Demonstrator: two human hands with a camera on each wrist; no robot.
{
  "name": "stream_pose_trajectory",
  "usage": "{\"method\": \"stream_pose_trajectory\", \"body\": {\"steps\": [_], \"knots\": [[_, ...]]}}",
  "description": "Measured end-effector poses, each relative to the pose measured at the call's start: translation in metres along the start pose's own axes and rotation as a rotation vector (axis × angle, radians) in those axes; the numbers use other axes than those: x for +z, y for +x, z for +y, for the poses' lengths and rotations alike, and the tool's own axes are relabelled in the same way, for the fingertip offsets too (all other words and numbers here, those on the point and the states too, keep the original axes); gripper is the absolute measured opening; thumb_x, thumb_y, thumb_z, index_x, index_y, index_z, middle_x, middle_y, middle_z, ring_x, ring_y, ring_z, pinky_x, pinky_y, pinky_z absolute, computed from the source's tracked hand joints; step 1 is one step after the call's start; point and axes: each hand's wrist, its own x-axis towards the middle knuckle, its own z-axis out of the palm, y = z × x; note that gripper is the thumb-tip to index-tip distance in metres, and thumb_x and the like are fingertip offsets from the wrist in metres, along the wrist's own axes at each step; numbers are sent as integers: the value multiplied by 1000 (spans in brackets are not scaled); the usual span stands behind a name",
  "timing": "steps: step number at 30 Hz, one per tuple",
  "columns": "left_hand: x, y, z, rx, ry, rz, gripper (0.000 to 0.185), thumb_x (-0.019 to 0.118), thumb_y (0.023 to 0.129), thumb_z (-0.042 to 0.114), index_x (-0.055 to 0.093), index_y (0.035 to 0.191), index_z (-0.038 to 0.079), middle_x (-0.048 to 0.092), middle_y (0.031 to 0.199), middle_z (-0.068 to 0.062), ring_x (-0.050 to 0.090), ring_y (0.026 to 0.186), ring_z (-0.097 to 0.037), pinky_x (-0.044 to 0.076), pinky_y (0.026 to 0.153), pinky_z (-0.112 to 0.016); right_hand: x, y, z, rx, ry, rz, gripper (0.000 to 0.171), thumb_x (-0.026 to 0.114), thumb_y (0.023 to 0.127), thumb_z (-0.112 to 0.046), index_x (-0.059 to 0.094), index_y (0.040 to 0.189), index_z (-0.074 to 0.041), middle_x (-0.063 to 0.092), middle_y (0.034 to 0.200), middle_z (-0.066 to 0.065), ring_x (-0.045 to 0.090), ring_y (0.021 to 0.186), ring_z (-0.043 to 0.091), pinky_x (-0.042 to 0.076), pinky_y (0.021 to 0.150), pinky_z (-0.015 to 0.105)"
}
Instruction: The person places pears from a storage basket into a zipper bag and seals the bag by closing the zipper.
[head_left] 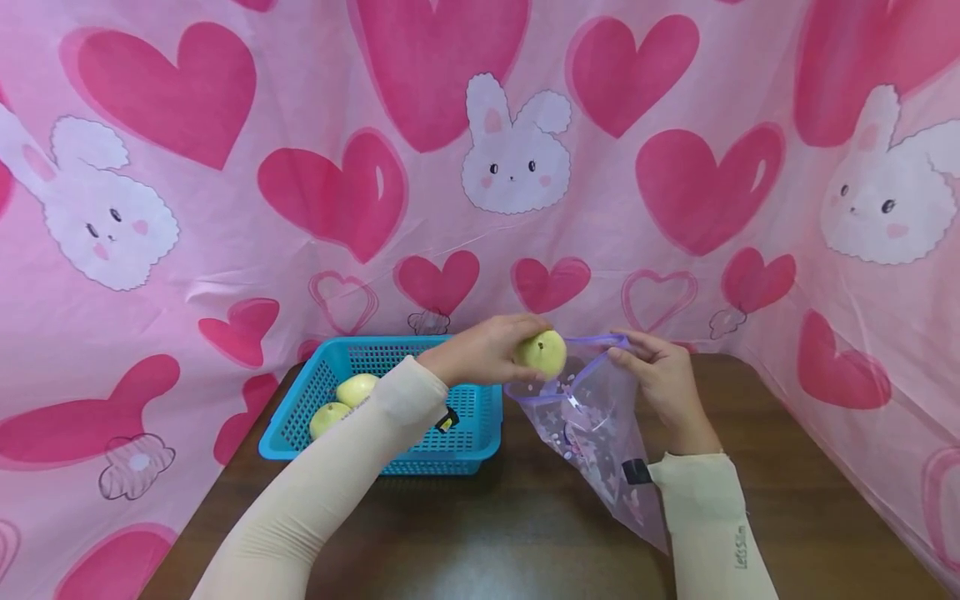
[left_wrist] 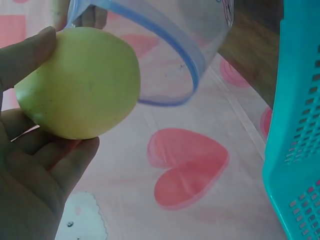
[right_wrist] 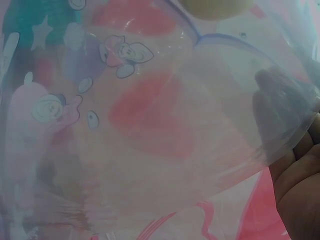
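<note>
Pink backdrop (head_left: 442, 229), yellowish fruit (head_left: 545, 357) (smooth) in curled left fingers (left_wrist: 77, 165), bag (head_left: 600, 433) in right fingers (head_left: 651, 343).

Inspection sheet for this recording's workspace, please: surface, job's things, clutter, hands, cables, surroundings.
Surface: brown wooden table.
Job's things: one pale-green fruit held at the open mouth of a see-through bag; at least two more fruits in a blue basket.
Clutter: nothing seen.
Hands: left hand grips the fruit; right hand holds the bag's purple rim.
Cables: nothing seen.
Surroundings: pink cloth printed with hearts and rabbits.
</note>
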Motion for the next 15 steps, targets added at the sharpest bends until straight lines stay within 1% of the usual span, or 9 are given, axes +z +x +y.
{"method": "stream_pose_trajectory", "body": {"steps": [5,8,11,15], "knots": [[5,1,3,44,7,-52,76,84,76,29,50,142,14,53,130,4,47,109,-10,51,75,-19,3,0,-1,11,-21,-4,39,74,87,-13,66,122,2,73,101,7,67,95,9,49,86,19],[10,3,4,64,10,-87,74,84,76,28,50,140,14,53,125,4,47,106,-10,51,73,-18,4,-1,-1,22,-47,-2,39,74,87,-14,66,122,1,73,99,1,66,94,9,49,85,19],[13,7,3,61,14,-114,74,84,76,30,49,140,16,53,121,6,47,103,-9,51,70,-17,4,-2,-1,18,-46,-1,40,75,87,-12,65,122,3,73,98,-3,65,93,9,49,84,18],[16,10,1,46,19,-137,74,83,76,32,50,140,19,53,119,7,47,102,-8,51,69,-17,8,-1,-1,-20,9,4,35,74,86,-5,66,119,4,73,95,-4,67,91,7,50,82,18]]}}
